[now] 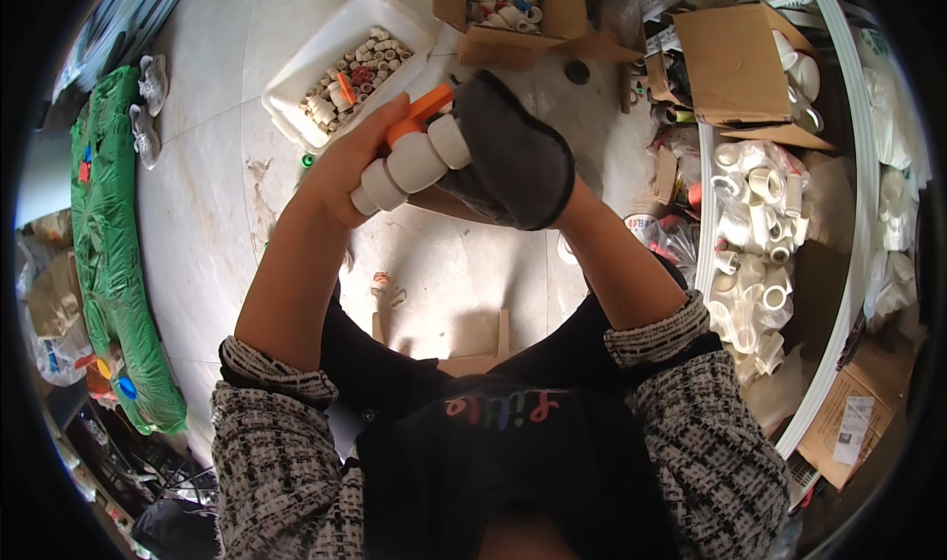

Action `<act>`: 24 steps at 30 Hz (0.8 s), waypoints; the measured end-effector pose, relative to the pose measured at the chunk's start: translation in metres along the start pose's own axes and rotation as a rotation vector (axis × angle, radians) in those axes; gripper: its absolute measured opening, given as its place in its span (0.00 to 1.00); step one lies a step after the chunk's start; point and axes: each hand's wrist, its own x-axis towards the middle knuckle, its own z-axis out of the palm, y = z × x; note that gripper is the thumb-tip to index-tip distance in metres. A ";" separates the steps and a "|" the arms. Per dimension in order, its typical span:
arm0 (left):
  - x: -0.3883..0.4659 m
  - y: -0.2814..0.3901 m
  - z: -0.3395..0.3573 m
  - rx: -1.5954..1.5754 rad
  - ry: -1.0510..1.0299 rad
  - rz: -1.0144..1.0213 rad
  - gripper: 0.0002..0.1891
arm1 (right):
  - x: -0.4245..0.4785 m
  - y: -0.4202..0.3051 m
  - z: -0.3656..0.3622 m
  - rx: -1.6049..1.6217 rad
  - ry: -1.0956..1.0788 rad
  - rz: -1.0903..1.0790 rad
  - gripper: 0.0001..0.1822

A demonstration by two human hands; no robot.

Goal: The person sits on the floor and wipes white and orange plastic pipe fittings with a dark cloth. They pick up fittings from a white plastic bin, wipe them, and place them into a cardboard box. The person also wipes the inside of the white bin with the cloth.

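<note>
A white plastic pipe valve (416,164) with an orange lever handle (420,112) is held up in front of me, tilted with its right end higher. My left hand (349,159), bare, grips the valve from the left side, its thumb near the base of the handle. My right hand (510,153) wears a dark grey fabric mitt and wraps around the valve's right end. The fingers inside the mitt are hidden. Past my hands, a white plastic tub (292,105) on the floor holds many small white fittings (381,49) and another orange handle.
An open cardboard box (496,46) of white fittings stands beyond my hands. To my right, a shelf holds bagged white pipe fittings (762,212) and a cardboard box (729,64). Long green-wrapped bundles (111,249) lie left, beside a pair of shoes (148,112).
</note>
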 end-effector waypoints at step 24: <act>-0.018 -0.004 0.022 0.549 0.109 0.482 0.19 | -0.012 0.006 0.005 -0.069 0.032 0.085 0.14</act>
